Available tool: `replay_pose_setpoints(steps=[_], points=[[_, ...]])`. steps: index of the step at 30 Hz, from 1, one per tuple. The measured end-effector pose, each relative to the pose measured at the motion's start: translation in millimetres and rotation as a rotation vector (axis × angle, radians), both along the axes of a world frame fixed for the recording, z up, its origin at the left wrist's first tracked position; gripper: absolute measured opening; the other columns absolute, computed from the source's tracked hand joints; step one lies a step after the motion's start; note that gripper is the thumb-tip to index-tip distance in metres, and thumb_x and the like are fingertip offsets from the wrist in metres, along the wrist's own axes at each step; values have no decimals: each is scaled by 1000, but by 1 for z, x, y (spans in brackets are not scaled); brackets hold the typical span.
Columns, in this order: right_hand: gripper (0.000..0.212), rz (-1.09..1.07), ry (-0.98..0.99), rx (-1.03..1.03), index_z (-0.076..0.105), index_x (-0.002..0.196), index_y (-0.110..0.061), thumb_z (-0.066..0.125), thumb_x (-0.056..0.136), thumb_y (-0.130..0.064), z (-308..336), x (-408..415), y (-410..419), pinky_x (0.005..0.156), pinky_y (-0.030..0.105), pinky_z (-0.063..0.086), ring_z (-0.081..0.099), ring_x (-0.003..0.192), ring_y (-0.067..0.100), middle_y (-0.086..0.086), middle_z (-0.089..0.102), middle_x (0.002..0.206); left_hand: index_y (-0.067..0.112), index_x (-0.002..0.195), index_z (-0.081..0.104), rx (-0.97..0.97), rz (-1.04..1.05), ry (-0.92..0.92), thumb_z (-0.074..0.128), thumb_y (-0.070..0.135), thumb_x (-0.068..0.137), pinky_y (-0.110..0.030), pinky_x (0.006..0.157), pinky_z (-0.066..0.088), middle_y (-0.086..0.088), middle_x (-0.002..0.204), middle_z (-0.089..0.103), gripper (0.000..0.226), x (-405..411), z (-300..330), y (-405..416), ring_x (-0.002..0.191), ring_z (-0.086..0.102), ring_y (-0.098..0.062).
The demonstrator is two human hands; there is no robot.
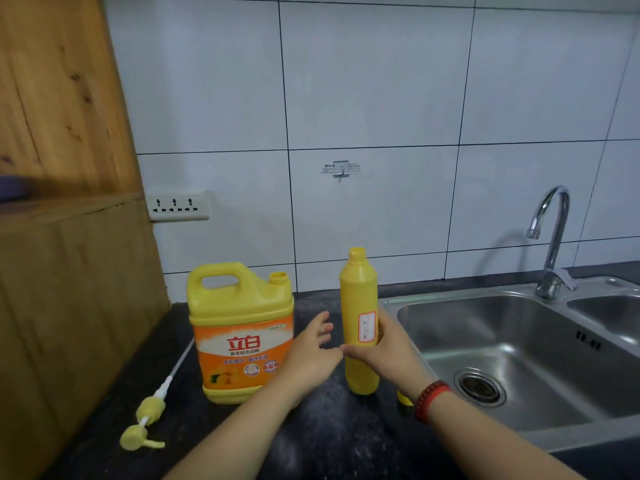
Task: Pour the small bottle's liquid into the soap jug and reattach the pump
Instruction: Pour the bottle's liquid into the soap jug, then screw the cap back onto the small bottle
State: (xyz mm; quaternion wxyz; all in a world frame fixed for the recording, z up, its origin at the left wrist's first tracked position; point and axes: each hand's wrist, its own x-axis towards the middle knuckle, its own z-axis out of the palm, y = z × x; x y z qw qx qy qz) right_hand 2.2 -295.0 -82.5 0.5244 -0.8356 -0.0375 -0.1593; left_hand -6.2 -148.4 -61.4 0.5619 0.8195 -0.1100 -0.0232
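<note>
Right hand [377, 355]: wrapped round small bottle [358, 306], uncapped, at its label.
Left hand [311, 348]: fingers spread, empty, between bottle and soap jug [239, 327].
Handling: smooth rigid plastic, probably light; grip mid-body.

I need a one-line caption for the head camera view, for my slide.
Right hand grips the uncapped small bottle beside the open soap jug; left hand open, pump lying on the counter.

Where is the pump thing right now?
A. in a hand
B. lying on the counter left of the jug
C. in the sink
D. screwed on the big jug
B: the pump lies flat on the dark counter left of the jug, whose spout is open.
</note>
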Motion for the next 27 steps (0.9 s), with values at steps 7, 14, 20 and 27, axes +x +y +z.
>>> replay_pose_setpoints(steps=[7, 14, 20, 27], points=[[54, -12, -36, 22, 53, 97, -28, 85, 53, -30, -16, 10, 0, 74, 32, 55, 62, 87, 11, -4, 65, 91, 23, 143, 20, -21, 20, 34, 51, -3, 82, -25, 93, 40, -2, 145, 36, 72, 6, -12, -6, 130, 39, -16], [56, -24, -9, 36, 50, 95, -33, 86, 52, -34, -21, 14, -5, 71, 26, 53, 62, 86, 6, -10, 64, 91, 25, 142, 22, -30, 20, 66, 49, -3, 81, -22, 87, 42, -1, 143, 38, 72, 8, -20, -7, 128, 41, -16], [70, 84, 22, -1, 47, 107, -41, 86, 49, -39, -11, 2, -12, 84, 28, 52, 59, 101, 7, -14, 62, 107, 25, 142, 21, -19, 14, 78, 51, -1, 82, -25, 91, 44, -1, 143, 38, 73, 7, -21, -10, 128, 41, -16], [64, 68, 352, -359, 46, 132, -13, 63, 72, 2, 9, -10, -75, 82, 22, 44, 52, 108, 15, 6, 52, 132, 23, 142, 21, -7, 28, 59, 48, -4, 82, -14, 66, 44, -2, 143, 38, 72, 11, -17, -5, 130, 39, -18]])
